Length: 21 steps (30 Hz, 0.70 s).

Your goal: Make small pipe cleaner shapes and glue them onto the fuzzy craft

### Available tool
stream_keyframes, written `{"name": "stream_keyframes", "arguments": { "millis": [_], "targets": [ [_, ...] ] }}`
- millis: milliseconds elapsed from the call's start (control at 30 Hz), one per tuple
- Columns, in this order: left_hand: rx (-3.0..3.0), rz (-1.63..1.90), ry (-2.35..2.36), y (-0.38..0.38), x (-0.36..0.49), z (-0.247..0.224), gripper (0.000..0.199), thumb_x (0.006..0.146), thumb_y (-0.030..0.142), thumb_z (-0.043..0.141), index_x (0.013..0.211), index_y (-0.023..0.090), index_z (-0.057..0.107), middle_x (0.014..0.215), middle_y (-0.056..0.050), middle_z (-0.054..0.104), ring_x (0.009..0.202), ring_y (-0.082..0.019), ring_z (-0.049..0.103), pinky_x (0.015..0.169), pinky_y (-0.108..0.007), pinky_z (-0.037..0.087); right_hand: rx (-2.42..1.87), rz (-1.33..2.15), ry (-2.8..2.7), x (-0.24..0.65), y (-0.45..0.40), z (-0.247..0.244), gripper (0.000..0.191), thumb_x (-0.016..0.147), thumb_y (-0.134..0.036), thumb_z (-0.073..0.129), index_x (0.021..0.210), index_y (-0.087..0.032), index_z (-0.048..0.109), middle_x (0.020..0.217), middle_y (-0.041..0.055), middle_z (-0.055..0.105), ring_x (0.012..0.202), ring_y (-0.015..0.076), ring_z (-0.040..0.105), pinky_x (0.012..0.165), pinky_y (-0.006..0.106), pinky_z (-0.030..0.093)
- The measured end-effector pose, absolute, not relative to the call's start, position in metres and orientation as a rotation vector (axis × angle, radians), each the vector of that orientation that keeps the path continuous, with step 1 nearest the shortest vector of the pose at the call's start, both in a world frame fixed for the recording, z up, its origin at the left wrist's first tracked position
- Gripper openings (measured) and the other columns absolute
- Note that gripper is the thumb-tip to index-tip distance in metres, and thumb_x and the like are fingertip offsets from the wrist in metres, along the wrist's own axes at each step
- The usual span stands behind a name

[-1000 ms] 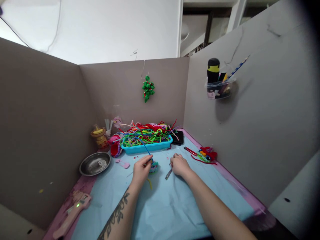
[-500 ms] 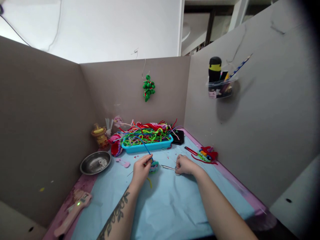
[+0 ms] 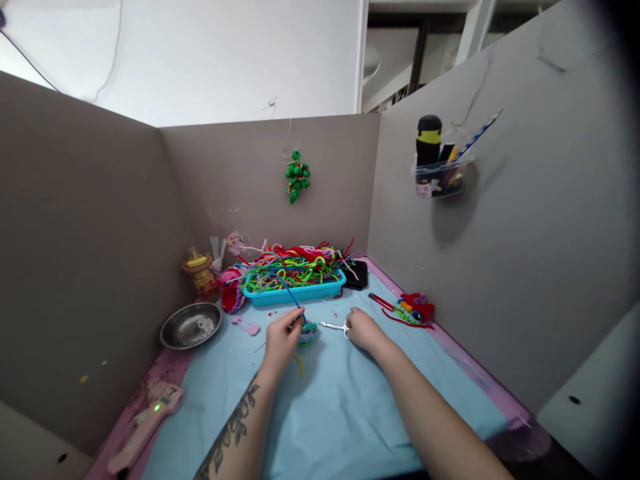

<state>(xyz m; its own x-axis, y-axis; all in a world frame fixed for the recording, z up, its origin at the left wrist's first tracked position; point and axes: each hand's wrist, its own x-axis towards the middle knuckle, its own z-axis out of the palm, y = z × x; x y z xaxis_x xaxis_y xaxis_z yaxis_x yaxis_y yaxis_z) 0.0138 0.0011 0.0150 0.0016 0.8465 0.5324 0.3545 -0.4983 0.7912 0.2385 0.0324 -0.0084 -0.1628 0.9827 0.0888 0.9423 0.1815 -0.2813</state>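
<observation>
Panels (image 3: 225,173) wall in the blue cloth (image 3: 340,413) on three sides; it runs between both arms toward the near edge. The left hand (image 3: 283,337) pinches a blue stem (image 3: 289,289) and, it seems, the teal piece (image 3: 309,335) at the cloth's middle. The right hand (image 3: 363,328) grips scissors (image 3: 333,326), tips near that piece. A glue gun (image 3: 150,423) lies left, a red tool (image 3: 381,302) right. Behind, the tray (image 3: 300,296) holds coloured stems (image 3: 295,270); the bowl (image 3: 171,339), white bits (image 3: 205,327).
</observation>
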Motion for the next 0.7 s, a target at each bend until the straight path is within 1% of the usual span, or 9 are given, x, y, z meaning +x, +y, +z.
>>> {"name": "stream_keyframes", "arguments": {
  "millis": [100,200,233,333,400,500,600,700],
  "targets": [
    [1.798,1.515,1.211,0.000,0.014,0.014,0.028,0.078,0.027,0.056,0.102,0.018,0.068,0.097,-0.007,0.069,0.079,-0.017,0.064,0.069,-0.030,0.052,-1.869,0.213,-2.105,0.241,0.031,-0.006,0.010,0.067,-0.010,0.055,0.069,-0.014,0.064,0.088,0.0091,0.059,0.075,0.0170,0.056,0.062,0.025,0.035],
    [1.732,1.526,1.182,-0.001,0.016,0.015,0.040,0.078,0.027,0.056,0.118,0.020,0.058,0.098,-0.007,0.068,0.068,-0.013,0.061,0.061,-0.025,0.051,-1.733,0.255,-1.863,0.243,0.031,-0.004,0.004,0.068,-0.018,0.058,0.065,-0.016,0.058,0.081,0.0052,0.058,0.070,0.0156,0.053,0.060,0.024,0.035],
    [1.716,1.531,1.168,-0.002,0.016,0.016,0.045,0.078,0.027,0.056,0.123,0.021,0.054,0.099,-0.006,0.067,0.065,-0.011,0.060,0.060,-0.024,0.051,-1.646,0.318,-1.795,0.242,0.032,-0.004,0.009,0.067,-0.022,0.060,0.061,-0.016,0.055,0.076,0.0036,0.057,0.068,0.0151,0.052,0.060,0.024,0.035],
    [1.690,1.545,1.137,-0.003,0.016,0.016,0.056,0.079,0.026,0.057,0.132,0.024,0.041,0.102,-0.006,0.065,0.061,-0.008,0.059,0.060,-0.022,0.050,-1.382,0.701,-1.695,0.230,0.031,-0.005,0.023,0.063,-0.028,0.063,0.052,-0.018,0.046,0.058,-0.0015,0.050,0.058,0.0130,0.047,0.056,0.024,0.034],
    [1.702,1.560,1.130,-0.003,0.016,0.016,0.063,0.079,0.025,0.057,0.137,0.026,0.032,0.105,-0.006,0.063,0.063,-0.008,0.059,0.062,-0.023,0.050,-1.228,1.014,-1.633,0.216,0.026,-0.006,0.020,0.062,-0.027,0.062,0.052,-0.018,0.047,0.051,-0.0034,0.047,0.053,0.0117,0.044,0.052,0.023,0.032],
    [1.762,1.561,1.125,-0.005,0.017,0.016,0.067,0.081,0.023,0.055,0.139,0.028,0.022,0.104,-0.005,0.061,0.066,-0.009,0.060,0.064,-0.024,0.051,-0.979,1.290,-1.429,0.192,0.014,-0.005,0.013,0.064,-0.027,0.062,0.063,-0.017,0.053,0.060,-0.0022,0.053,0.055,0.0111,0.046,0.051,0.022,0.034],
    [1.869,1.482,1.094,-0.009,0.022,0.014,0.067,0.082,0.021,0.053,0.139,0.028,0.019,0.101,-0.004,0.061,0.066,-0.009,0.060,0.062,-0.023,0.051,-0.758,1.333,-1.197,0.174,0.003,-0.001,0.024,0.059,-0.025,0.070,0.076,-0.019,0.054,0.074,-0.0012,0.059,0.065,0.0125,0.052,0.059,0.024,0.039],
    [1.942,1.415,1.064,-0.011,0.026,0.011,0.068,0.081,0.021,0.054,0.139,0.029,0.018,0.100,-0.004,0.060,0.066,-0.009,0.059,0.063,-0.023,0.051,-0.682,1.277,-1.094,0.169,-0.002,0.002,0.030,0.057,-0.023,0.074,0.078,-0.020,0.053,0.074,-0.0018,0.059,0.069,0.0131,0.053,0.066,0.025,0.040]
  ]
}}
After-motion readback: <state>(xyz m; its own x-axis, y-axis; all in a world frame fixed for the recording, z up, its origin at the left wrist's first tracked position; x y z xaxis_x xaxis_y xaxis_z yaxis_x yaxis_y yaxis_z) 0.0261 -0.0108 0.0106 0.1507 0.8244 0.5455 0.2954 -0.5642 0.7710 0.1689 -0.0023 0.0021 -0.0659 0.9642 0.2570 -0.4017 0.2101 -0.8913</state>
